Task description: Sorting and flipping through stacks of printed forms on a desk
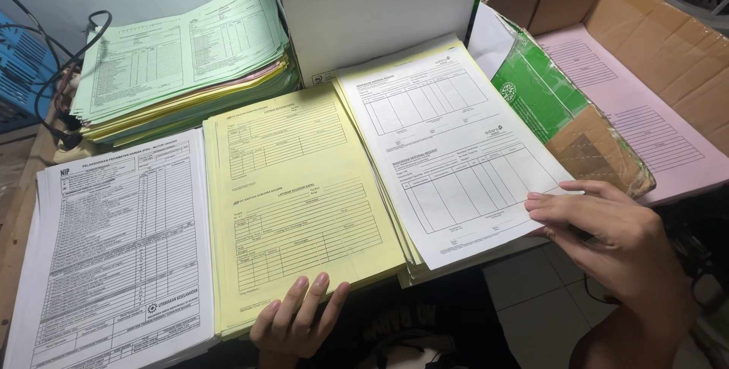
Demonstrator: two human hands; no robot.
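Three stacks of printed forms lie side by side before me. My left hand (296,320) rests with fingers spread on the near edge of the yellow stack (296,194) in the middle. My right hand (607,232) touches the lower right corner of the top white sheet (448,141) on the right-hand stack, fingertips on the paper's edge. Whether it pinches the sheet I cannot tell. A thick white stack (114,255) sits at the left, untouched.
A tall pile of green, pink and yellow forms (182,58) stands at the back left beside black cables (53,73). A white box (380,4) is behind the stacks. An open cardboard box (653,35) holding pink forms sits at the right. Tiled floor shows below.
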